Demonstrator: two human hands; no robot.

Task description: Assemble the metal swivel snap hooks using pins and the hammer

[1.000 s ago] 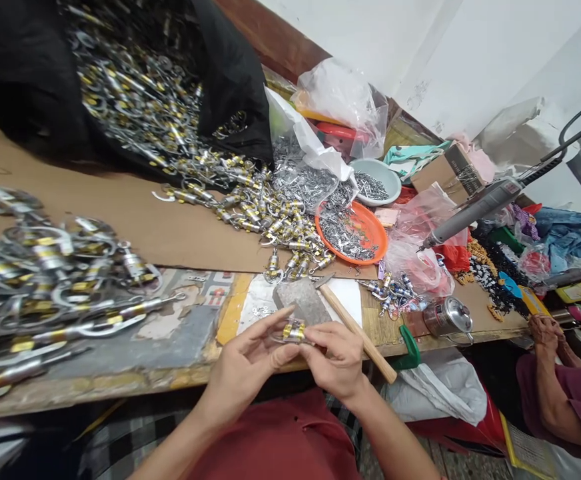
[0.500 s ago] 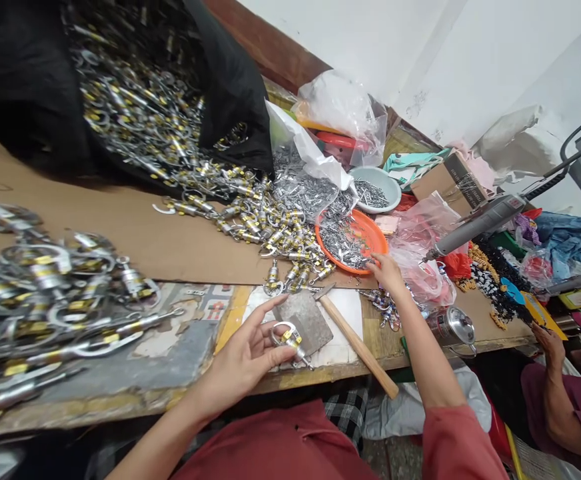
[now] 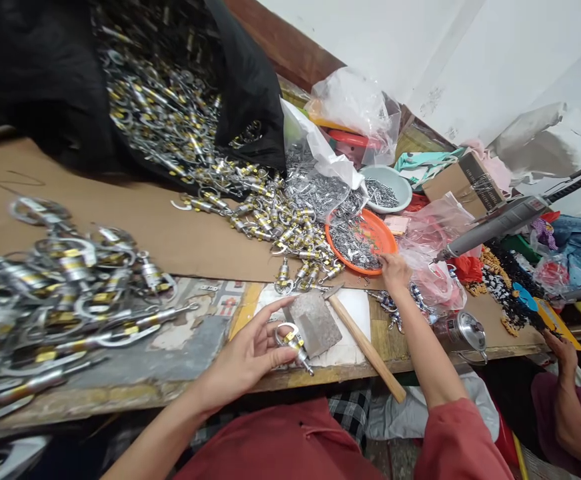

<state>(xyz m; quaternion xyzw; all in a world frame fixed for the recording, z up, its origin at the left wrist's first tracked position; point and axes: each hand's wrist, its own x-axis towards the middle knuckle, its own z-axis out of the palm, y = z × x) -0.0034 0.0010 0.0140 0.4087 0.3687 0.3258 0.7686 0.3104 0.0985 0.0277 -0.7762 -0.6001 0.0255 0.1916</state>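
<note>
My left hand (image 3: 250,353) is closed around a silver hook-shaped metal fitting (image 3: 291,340) with yellow bands, held between thumb and fingers. It is just left of a grey metal block (image 3: 313,323) on white paper. My right hand (image 3: 395,272) is at the near rim of an orange tray (image 3: 391,240); its fingers look pinched together, but what they hold is hidden or too small to name. Small silver metal parts (image 3: 350,243) lie in that tray. A hammer (image 3: 368,347) with a wooden handle rests beside the block, its handle overhanging the table edge.
Similar fittings are heaped at left (image 3: 75,280), along the table middle (image 3: 265,213) and in a black bag (image 3: 250,87). A grey bowl (image 3: 408,199) stands behind the tray. To the right are an electric screwdriver (image 3: 495,223), a metal mug (image 3: 463,333) and another person's hand (image 3: 563,350).
The view has shifted slightly, so everything sits a little further right. My left hand still holds the fitting. My right hand stays at the tray, its fingers drawn closer together.
</note>
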